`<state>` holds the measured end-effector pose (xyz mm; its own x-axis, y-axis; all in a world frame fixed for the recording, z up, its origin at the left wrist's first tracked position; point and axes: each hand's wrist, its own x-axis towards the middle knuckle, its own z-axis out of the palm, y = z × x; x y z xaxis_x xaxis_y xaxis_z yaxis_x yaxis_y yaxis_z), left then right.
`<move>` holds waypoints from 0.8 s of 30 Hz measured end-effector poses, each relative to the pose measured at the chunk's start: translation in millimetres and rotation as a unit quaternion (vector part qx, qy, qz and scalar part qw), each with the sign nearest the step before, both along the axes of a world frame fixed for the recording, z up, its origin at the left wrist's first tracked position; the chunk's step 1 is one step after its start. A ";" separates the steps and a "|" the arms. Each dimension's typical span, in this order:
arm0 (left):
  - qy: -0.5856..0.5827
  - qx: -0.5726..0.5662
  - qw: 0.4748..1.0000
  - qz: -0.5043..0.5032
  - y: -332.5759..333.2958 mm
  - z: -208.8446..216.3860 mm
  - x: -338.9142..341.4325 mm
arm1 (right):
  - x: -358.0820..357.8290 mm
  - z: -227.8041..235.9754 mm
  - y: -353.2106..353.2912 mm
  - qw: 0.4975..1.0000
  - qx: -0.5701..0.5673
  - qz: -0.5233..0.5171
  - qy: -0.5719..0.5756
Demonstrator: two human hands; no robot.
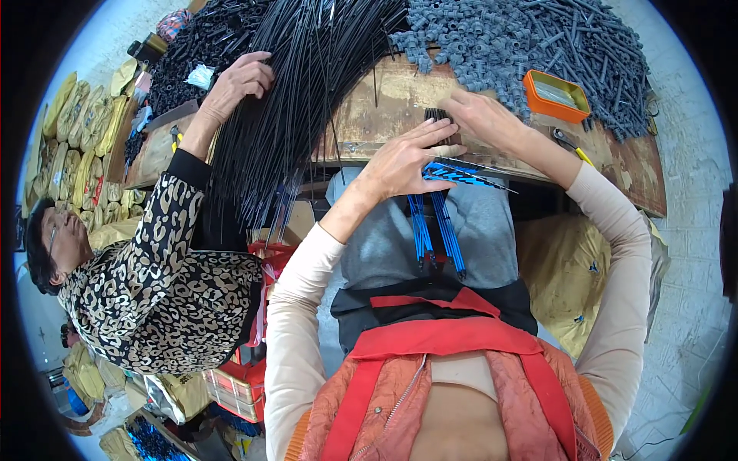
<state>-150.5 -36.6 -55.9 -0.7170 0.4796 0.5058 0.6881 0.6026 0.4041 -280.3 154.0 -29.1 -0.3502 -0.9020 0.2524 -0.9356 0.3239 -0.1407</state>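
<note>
My left hand (407, 163) is closed around a bundle of thin black-and-blue rods (443, 230). Their blue lengths hang over my lap, and several dark ends stick up past the fingers at the table's edge. A few thin black rods also slant out to the right beneath that hand. Just right of the dark ends is my right hand (483, 117), its fingers bent toward them. Motion smears those fingertips, so whether they grip anything is unclear. A heap of grey plastic fittings (480, 46) lies just beyond it.
An orange box (557, 96) with small pale pieces and yellow-handled pliers (573, 146) sit right on the wooden table (377, 115). Long black rods (300, 92) spread at left, overhanging the edge. A co-worker's hand (242, 81) rests beside them, near a black parts heap (184, 77).
</note>
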 end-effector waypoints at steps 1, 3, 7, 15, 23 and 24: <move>-0.001 0.000 1.000 -0.002 0.7 1.2 0.9 | 1.4 -0.8 5.0 1.000 0.000 0.001 -0.001; 0.000 -0.001 1.000 -0.001 -0.9 0.9 1.1 | 4.0 -3.1 14.2 0.989 0.067 -0.104 0.082; -0.001 0.004 1.000 -0.011 -0.9 -1.7 -1.2 | -5.8 -0.1 10.0 0.991 0.099 -0.074 0.058; 0.018 -0.011 1.000 -0.018 -2.3 0.4 -1.8 | 39.0 64.6 37.6 0.998 0.048 -0.005 -0.036; 0.051 0.024 0.996 -0.074 -6.4 -4.4 -10.7 | 113.7 -25.5 -10.8 0.843 -0.331 -0.073 -0.418; 0.082 0.042 0.991 -0.098 -5.7 -3.6 -10.0 | 115.0 -23.0 -13.2 0.858 -0.341 -0.066 -0.379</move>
